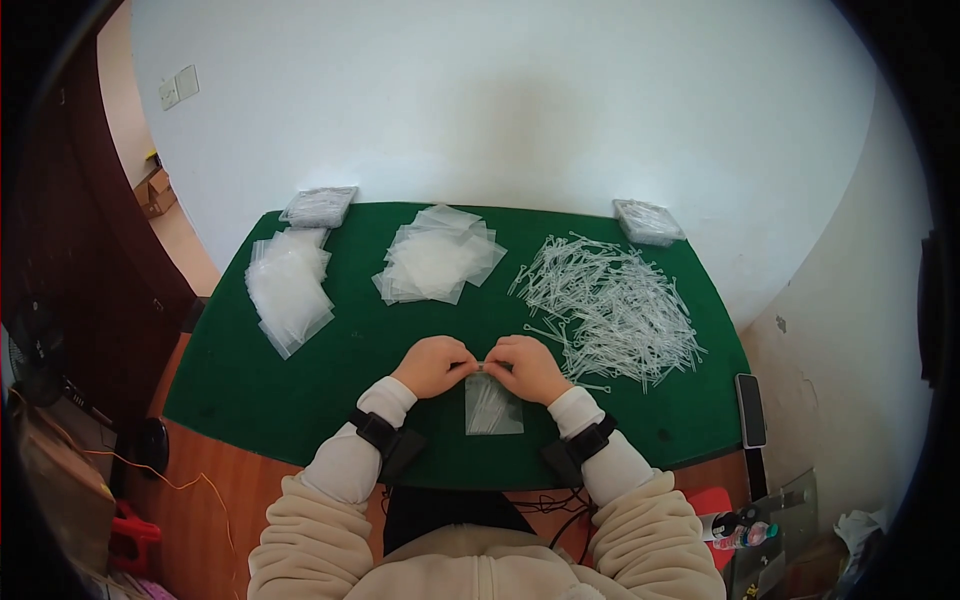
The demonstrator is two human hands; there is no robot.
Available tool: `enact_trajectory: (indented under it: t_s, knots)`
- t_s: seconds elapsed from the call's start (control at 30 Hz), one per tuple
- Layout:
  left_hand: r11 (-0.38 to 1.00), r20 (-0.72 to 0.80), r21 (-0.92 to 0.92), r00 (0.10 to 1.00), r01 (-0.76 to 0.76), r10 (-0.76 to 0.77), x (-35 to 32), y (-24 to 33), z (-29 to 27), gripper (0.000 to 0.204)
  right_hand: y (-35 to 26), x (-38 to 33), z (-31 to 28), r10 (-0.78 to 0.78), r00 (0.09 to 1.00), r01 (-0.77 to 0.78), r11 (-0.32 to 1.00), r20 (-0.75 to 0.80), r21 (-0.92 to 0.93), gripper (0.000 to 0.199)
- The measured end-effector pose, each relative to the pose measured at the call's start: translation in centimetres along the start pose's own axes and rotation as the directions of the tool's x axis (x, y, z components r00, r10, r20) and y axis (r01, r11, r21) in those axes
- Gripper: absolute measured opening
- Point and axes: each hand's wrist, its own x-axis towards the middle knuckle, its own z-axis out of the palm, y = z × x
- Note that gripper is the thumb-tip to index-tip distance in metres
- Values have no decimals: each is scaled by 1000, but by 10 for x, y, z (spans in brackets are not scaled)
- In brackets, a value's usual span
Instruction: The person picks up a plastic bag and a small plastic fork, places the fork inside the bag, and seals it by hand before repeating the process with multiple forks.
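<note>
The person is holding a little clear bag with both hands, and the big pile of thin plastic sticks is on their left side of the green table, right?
Not quite. Both hands, left hand and right hand, do hold the small clear bag at its top edge, but the pile of thin plastic sticks lies on the person's right side of the green table, as the head view shows.

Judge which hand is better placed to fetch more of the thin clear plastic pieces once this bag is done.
Probably the right hand: the heap of clear plastic pieces lies just beyond it on the green mat. The left hand would have to cross over. Both pinch the small clear bag at its top.
</note>
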Motion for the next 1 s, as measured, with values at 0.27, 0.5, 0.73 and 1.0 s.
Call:
enact_trajectory:
  t_s: [0.27,0.5,0.73,1.0]
  knots:
    - [1000,-58,-4,998,-27,27,0,-4,-7,14,5,-4,-2,41,999,-41,999,-36,1,9]
    - [998,59,-69,998,-3,7,3,5,1,14,-5,-3,1,35,999,-34,999,-10,33,11]
    - [999,-62,35,998,-1,3,1,-7,-4,16,13,-6,-9,38,998,-38,999,-57,-7,11]
    - [1000,-81,17,997,-18,19,1,-3,3,12,-5,1,-7,125,974,-111,990,-189,84,11]
